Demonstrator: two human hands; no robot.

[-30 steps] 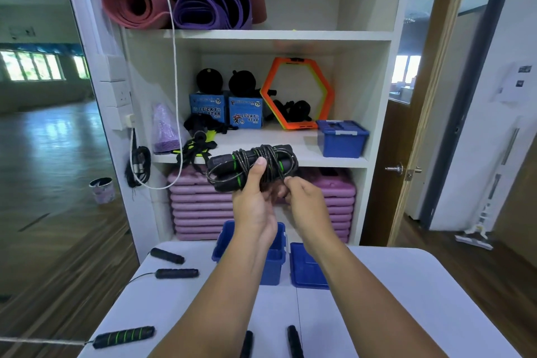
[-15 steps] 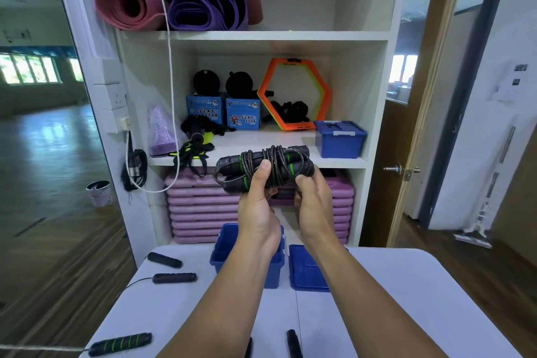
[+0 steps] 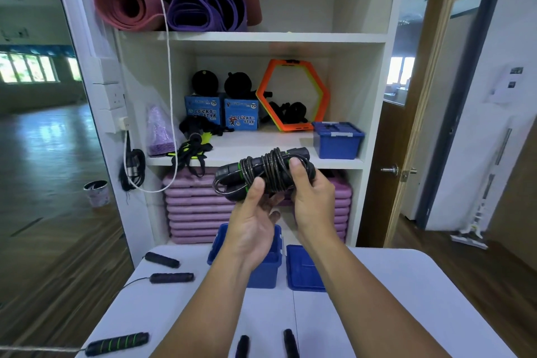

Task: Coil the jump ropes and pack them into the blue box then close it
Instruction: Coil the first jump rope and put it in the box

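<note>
I hold a coiled jump rope (image 3: 263, 173) with black, green-ringed handles up at chest height, its cord wound around both handles. My left hand (image 3: 254, 219) supports it from below with the thumb pressed on the front. My right hand (image 3: 312, 197) grips its right end. Directly below, on the white table (image 3: 406, 299), stands the open blue box (image 3: 263, 273), partly hidden by my left wrist. Its blue lid (image 3: 303, 269) lies flat just to the right.
Loose rope handles lie on the table: two black ones (image 3: 171, 277) at the left, a green-striped one (image 3: 117, 343) at the front left, two more (image 3: 290, 343) at the near edge. A white shelf unit (image 3: 261, 38) stands behind with another blue box (image 3: 337, 139).
The bundle has shifted right and slightly down over the box. My right hand has moved from under the bundle to grip its right end; my left hand's fingers have loosened beneath it.
</note>
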